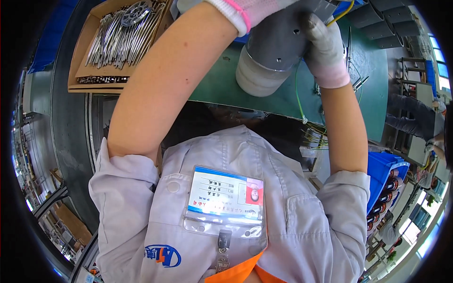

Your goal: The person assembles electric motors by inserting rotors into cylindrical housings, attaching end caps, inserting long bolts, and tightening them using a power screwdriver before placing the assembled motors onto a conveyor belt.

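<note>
A dark grey cylinder [275, 40] with small holes in its side stands slightly tilted on a round whitish base [258, 75] on the green table [212, 85]. At its right side is my right hand [326, 49], in a white and pink glove, the thumb pressed against the wall and the fingers curled round behind. My left hand [259, 13], gloved alike, reaches over the cylinder's upper left; its fingers are cut off by the top edge. A yellow wire [340, 14] comes out above my right hand. A green wire [297, 89] hangs beside the base.
On the left, a cardboard box [75, 70] holds many metal rods [113, 45] with a slotted metal disc [136, 13] on top. More grey cylinders [381, 26] lie at the far right. A blue bin [381, 162] sits lower right. Another person [413, 115] stands beyond the table.
</note>
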{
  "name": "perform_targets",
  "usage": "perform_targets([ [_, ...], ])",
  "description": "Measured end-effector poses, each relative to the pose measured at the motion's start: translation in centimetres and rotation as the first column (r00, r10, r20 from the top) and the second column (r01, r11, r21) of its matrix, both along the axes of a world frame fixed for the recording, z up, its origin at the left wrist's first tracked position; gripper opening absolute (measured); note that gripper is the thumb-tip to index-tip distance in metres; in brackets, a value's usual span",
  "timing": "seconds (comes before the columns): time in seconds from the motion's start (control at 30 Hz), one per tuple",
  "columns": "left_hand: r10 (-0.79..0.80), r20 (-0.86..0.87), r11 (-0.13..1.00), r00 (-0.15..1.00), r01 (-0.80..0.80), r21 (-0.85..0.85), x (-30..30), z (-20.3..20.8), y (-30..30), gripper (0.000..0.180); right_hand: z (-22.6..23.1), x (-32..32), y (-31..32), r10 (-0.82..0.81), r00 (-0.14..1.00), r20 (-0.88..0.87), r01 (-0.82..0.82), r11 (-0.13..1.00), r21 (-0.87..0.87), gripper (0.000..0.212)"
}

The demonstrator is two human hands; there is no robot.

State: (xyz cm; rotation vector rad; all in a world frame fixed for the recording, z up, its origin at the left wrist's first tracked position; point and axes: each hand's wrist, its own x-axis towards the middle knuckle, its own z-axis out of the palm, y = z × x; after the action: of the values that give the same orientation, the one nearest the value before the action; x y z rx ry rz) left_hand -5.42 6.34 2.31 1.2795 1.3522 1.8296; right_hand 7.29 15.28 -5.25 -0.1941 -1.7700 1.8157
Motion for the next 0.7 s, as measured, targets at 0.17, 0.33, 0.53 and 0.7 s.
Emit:
perform_targets([
  [0.17,-0.148,0.141,0.986,0.979,0.135,0.101,0.0,-0.9,1.0,0.051,0.6,-0.2,-0.4,-0.057,0.998,0.026,0.058,0.998,-0.029,0.060],
  [0.33,-0.118,0.118,0.991,0.986,0.109,0.077,-0.2,-0.8,1.3,0.046,1.9,-0.7,-1.5,-0.054,0.998,0.011,0.055,0.996,-0.065,0.057],
  [0.53,-0.096,0.097,0.995,0.991,0.092,0.041,-0.2,-0.5,1.4,0.047,-0.7,-1.9,0.7,0.171,0.949,-0.264,-0.199,0.977,-0.082,0.057],
  [0.7,-0.160,0.153,0.987,0.975,0.154,0.052,-0.8,-1.1,1.3,0.051,1.7,-0.7,-1.1,-0.001,0.999,0.032,0.002,1.000,-0.027,0.056],
])
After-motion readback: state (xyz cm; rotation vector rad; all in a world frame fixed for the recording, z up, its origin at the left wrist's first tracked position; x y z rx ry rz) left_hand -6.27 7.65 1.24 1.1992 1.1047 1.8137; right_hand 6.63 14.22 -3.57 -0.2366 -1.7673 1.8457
